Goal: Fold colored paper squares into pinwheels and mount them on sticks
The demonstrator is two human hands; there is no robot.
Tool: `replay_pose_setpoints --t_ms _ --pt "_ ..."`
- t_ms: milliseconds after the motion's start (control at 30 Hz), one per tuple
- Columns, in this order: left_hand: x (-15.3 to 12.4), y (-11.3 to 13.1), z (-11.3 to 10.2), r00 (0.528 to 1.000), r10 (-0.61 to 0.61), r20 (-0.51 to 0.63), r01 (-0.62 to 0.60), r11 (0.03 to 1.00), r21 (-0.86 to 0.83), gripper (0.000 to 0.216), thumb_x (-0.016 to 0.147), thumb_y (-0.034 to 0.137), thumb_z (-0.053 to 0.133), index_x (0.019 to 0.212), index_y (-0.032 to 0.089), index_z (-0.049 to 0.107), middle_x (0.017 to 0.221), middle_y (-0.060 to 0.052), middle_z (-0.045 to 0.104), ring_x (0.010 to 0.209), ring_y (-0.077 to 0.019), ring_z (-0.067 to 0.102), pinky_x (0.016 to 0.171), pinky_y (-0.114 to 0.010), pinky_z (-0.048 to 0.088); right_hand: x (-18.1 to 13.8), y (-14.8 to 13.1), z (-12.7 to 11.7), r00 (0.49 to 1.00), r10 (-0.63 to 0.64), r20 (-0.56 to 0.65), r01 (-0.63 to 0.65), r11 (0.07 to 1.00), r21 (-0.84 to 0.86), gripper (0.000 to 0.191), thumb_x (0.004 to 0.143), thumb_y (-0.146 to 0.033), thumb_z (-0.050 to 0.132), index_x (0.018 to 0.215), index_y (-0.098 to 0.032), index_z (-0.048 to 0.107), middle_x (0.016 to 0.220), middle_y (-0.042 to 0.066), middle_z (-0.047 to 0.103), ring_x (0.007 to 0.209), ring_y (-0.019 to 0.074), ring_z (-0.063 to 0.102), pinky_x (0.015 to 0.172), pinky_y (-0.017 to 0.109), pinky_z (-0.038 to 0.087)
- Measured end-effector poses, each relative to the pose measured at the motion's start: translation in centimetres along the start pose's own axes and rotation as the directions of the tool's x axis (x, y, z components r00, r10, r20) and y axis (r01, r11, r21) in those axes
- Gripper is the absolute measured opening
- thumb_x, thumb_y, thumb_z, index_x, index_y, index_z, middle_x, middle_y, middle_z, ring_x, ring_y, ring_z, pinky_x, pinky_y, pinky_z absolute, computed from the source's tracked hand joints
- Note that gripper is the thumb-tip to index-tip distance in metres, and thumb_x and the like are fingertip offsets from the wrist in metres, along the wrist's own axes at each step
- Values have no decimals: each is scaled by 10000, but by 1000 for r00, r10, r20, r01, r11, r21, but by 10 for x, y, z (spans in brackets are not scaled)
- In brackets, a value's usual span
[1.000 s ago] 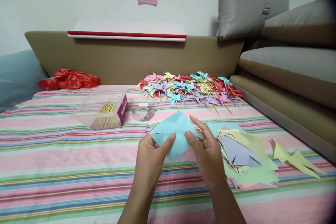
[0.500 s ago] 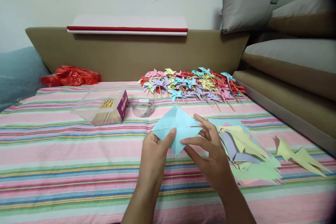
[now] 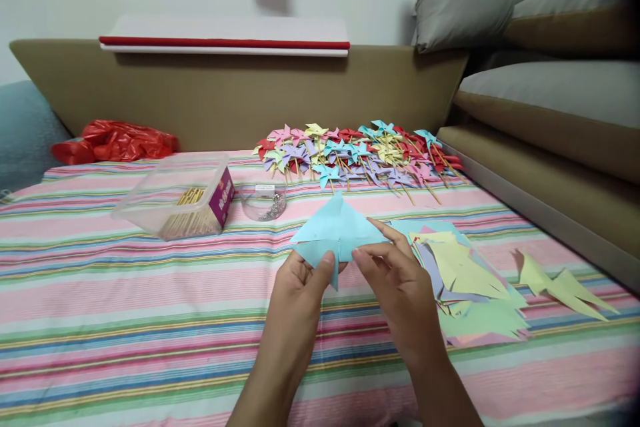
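A light-blue sheet of paper point(image 3: 339, 223), creased and slit in from its corners, is held up above the striped cloth. My left hand point(image 3: 303, 287) pinches its lower left part, thumb in front and fingers behind. On the right side, my right hand point(image 3: 397, 273) grips the paper between thumb and index finger, with other fingers partly behind it. The lower right flap looks folded away from its earlier place. Just right of my right hand lies a stack of cut paper sheets point(image 3: 465, 270) in yellow, purple, green, pink and blue.
Several finished paper pinwheels on sticks point(image 3: 350, 153) lie at the back. Left of centre stand a clear box of wooden sticks point(image 3: 173, 203) and a round clear container of small metal pieces point(image 3: 265, 205). A loose yellow cut sheet point(image 3: 560, 287) lies far right; a red plastic bag point(image 3: 120, 142) back left.
My right thumb has moved up to the paper's right edge, and its lower right flap no longer lies flat. My left hand keeps its pinch. The view has shifted slightly.
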State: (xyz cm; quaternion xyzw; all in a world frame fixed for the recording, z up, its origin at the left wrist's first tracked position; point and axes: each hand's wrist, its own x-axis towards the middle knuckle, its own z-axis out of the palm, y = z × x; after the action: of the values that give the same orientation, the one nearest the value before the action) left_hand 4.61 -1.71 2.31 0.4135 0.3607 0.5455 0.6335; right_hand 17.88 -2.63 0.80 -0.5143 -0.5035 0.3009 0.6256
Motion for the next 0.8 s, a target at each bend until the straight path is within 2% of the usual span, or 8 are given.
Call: replay_pose_setpoints --t_ms 167,333,633,800 --pt "0 1 1 999 43 31 -44 998 51 374 955 368 644 1300 224 634 1199 -54 730 1068 -202 653 943 -322 498 -2 -1 4 994 100 -43 -95 989 111 197 808 -413 765 780 -220 738 1336 101 547 1184 274 616 875 351 569" --pt "1 2 3 997 69 22 -71 993 92 342 947 329 659 1270 217 662 1214 -55 733 1136 -215 650 1022 -346 478 -1 -1 7 996 80 -48 -71 982 173 171 807 -379 770 770 -217 730 1192 68 569 967 205 667 813 331 590" --pt "0 5 4 997 81 2 -80 982 174 254 925 347 680 1134 206 715 1134 -49 759 1029 -193 684 952 -313 522 -2 -4 10 995 80 -55 -70 985 157 140 813 -355 767 759 -230 730 1120 55 575 981 210 651 770 317 591" --pt "-1 5 5 997 76 -9 -72 971 229 218 914 365 689 1035 186 717 1066 -48 765 972 -191 688 900 -296 530 -2 1 10 997 56 -48 -49 990 132 134 832 -347 755 778 -229 725 1098 42 562 919 176 647 774 311 572"
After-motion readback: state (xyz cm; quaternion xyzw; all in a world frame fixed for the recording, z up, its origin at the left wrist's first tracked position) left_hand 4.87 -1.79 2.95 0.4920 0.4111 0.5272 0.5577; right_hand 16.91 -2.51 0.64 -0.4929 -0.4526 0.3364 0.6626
